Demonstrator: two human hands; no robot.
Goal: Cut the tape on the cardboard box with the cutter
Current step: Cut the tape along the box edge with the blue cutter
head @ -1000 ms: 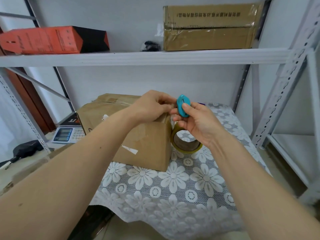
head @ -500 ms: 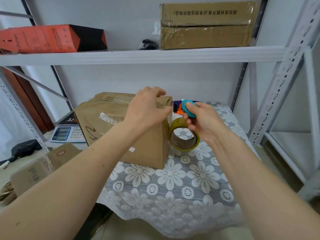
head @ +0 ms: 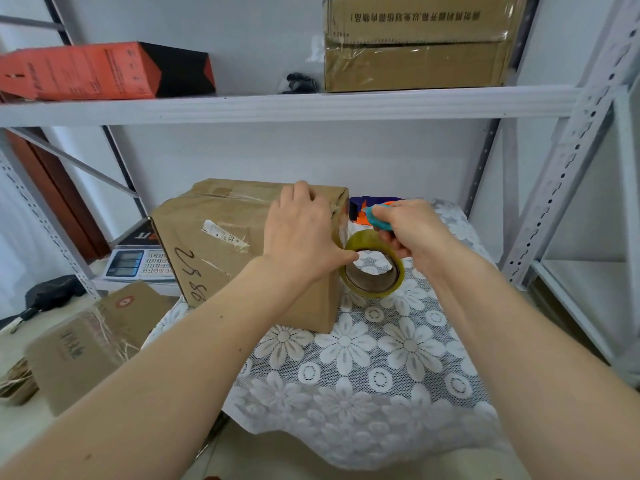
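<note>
The cardboard box [head: 221, 244] stands on the lace-covered table [head: 363, 375]. The left hand [head: 301, 233] grips its top right corner, fingers together over the top and thumb stretched toward 3 o'clock. Just beside that corner, at 3 o'clock, the right hand [head: 412, 230] pinches the teal cutter [head: 377, 220] above 1 tape roll [head: 374, 271]. Whether the cutter touches the box cannot be told.

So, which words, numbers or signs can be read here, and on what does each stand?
"98", perhaps also "2": black handwriting on the cardboard box, uncertain.
Torn label on that box: too small.
Carton on the upper shelf: a row of Chinese characters, upside down, not legible.
Orange box: print blurred.
Scale: keypad digits too small.
Low carton at left: red round logo, characters blurred.
</note>
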